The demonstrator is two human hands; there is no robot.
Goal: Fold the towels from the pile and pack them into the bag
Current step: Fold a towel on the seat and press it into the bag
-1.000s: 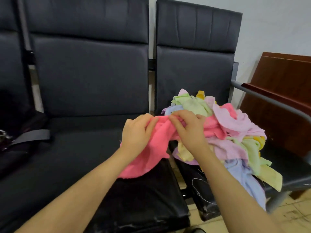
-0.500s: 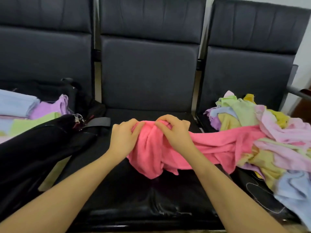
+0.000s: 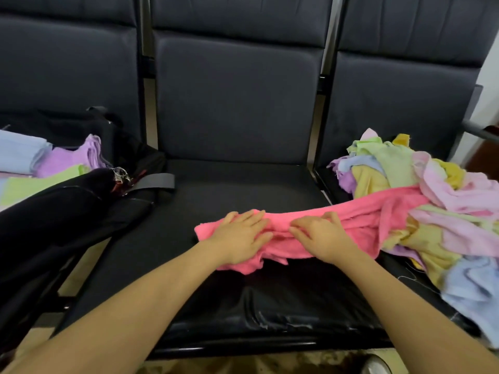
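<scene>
**Pink towel on the middle seat, one end caught in the pile**

My left hand lies flat on the pink towel at lower centre of the frame, fingers straight and spread, pressing the bunched cloth onto the middle seat. My right hand rests just beside it on the same towel, fingers bent down into the folds; whether they pinch the cloth or only press it I cannot tell.

The towel runs from under my hands to the right of the frame, across the gap between seats, and its far end is tangled in the pile of towels on the right seat. Pale pink, yellow and green cloths lie over and under that end.

At the left of the frame the black bag lies open on the left seat, with folded towels inside in blue, purple and green. Its grey strap reaches onto the middle seat, well apart from my hands.
</scene>
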